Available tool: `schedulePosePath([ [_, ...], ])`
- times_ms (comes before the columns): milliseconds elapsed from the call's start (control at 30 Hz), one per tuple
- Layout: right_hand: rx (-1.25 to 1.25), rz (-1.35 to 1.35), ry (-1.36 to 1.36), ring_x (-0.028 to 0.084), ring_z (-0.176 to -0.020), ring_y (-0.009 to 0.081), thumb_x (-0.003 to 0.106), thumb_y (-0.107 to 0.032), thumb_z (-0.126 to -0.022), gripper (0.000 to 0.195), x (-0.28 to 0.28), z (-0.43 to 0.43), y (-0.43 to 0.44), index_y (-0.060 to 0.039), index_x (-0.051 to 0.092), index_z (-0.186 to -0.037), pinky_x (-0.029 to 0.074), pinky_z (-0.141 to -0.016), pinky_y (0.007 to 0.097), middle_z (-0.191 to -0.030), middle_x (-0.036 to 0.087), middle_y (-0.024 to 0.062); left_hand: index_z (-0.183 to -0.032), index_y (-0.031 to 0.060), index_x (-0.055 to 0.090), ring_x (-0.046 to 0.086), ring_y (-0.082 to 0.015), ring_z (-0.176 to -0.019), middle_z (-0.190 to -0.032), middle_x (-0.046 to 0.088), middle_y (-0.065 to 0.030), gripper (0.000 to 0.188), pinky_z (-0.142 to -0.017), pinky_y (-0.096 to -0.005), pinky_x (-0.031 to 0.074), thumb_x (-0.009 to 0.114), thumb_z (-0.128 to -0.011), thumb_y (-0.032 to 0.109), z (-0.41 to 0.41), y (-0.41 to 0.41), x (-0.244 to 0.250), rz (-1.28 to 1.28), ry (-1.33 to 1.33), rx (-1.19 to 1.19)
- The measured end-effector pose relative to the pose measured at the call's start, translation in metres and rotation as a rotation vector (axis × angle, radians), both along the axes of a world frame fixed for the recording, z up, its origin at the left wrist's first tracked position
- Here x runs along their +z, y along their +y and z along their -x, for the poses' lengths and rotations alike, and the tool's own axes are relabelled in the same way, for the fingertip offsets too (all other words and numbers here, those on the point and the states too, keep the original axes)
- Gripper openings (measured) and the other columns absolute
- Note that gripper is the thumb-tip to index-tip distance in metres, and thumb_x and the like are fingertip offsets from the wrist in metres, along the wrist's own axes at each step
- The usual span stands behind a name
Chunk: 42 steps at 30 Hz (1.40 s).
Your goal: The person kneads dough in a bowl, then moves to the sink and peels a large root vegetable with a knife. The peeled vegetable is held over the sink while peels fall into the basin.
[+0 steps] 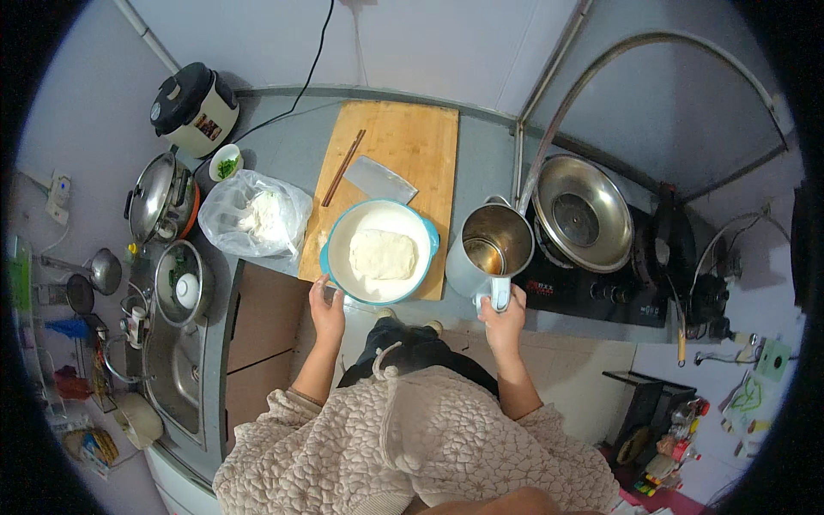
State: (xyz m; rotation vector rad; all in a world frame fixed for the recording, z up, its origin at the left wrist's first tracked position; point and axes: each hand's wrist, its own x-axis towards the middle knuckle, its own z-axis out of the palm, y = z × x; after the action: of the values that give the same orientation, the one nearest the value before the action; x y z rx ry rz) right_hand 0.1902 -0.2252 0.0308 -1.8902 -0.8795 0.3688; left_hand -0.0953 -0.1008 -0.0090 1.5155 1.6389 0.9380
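A teal enamel pot with a white inside (420, 262) stands on the near part of a wooden cutting board (412, 138) and holds a lump of dough (382, 254). My left hand (328, 309) is at the pot's left handle, fingers apart; whether it touches is hard to tell. With my right hand (505, 320) I grip the pale handle of a metal electric kettle (458, 267); its top is open and some liquid shows inside. Behind the pot lie a cleaver (381, 179) and a pair of brown chopsticks (344, 168).
Left of the board are a plastic bag of flour (257, 215), a small bowl of chopped greens (226, 162), a rice cooker (196, 112), a lidded pan (154, 196) and a sink (174, 380). A steel basin (582, 212) rests on the stove at right, beneath a curved hose.
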Motion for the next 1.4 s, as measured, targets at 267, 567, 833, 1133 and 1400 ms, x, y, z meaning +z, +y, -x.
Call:
schedulePosePath([
  [267,-0.046,-0.128,0.53,0.057,-0.072,0.0148,0.058,-0.001,-0.075,0.021,0.054,0.006,0.047,0.0081,0.051,-0.092,0.054,-0.049,0.0251,-0.098,0.045,0.008,-0.124,0.0001,0.04,0.045,-0.0256,-0.109,-0.123,0.042,-0.0164,0.048,-0.093,-0.0331,0.036,0.056,-0.079,0.009,0.015,0.006,-0.042,0.138,-0.158,0.077],
  [567,-0.087,-0.221,0.427,0.057,-0.068,0.0169,0.059,-0.006,-0.077,0.021,0.018,-0.046,0.182,0.0049,0.049,-0.092,0.054,-0.047,0.027,-0.088,0.051,0.0098,-0.131,0.0032,0.028,0.053,-0.0225,-0.096,-0.122,0.044,-0.0168,0.063,-0.067,-0.0344,0.049,0.06,-0.081,0.025,0.019,0.025,-0.027,0.671,-0.38,-0.055],
  [833,-0.163,-0.279,0.432,0.057,-0.074,0.0211,0.057,-0.007,-0.079,0.025,0.0,-0.088,0.259,0.0064,0.047,-0.098,0.055,-0.046,0.0309,-0.093,0.053,0.0141,-0.115,0.0034,0.04,0.056,-0.0167,-0.073,-0.095,0.055,-0.0105,0.05,-0.055,-0.0298,0.05,0.059,-0.081,0.034,0.007,0.047,-0.008,0.863,-0.396,-0.124],
  [1133,-0.199,-0.29,0.383,0.056,-0.072,0.0213,0.058,-0.009,-0.078,0.03,-0.01,-0.107,0.286,0.0071,0.046,-0.1,0.054,-0.046,0.0293,-0.093,0.052,0.0136,-0.117,0.0022,0.041,0.056,-0.0188,-0.079,-0.098,0.057,-0.011,0.057,-0.062,-0.0315,0.048,0.06,-0.08,0.041,0.017,0.07,-0.013,1.005,-0.354,-0.248],
  [1400,-0.179,-0.297,0.495,0.057,-0.073,0.0205,0.063,-0.013,-0.076,0.031,-0.024,-0.113,0.273,0.0048,0.047,-0.096,0.055,-0.051,0.0298,-0.09,0.054,0.0132,-0.115,0.0026,0.044,0.058,-0.0206,-0.08,-0.1,0.058,-0.011,0.052,-0.065,-0.0331,0.049,0.061,-0.079,0.036,0.013,0.075,-0.015,0.936,-0.351,-0.261],
])
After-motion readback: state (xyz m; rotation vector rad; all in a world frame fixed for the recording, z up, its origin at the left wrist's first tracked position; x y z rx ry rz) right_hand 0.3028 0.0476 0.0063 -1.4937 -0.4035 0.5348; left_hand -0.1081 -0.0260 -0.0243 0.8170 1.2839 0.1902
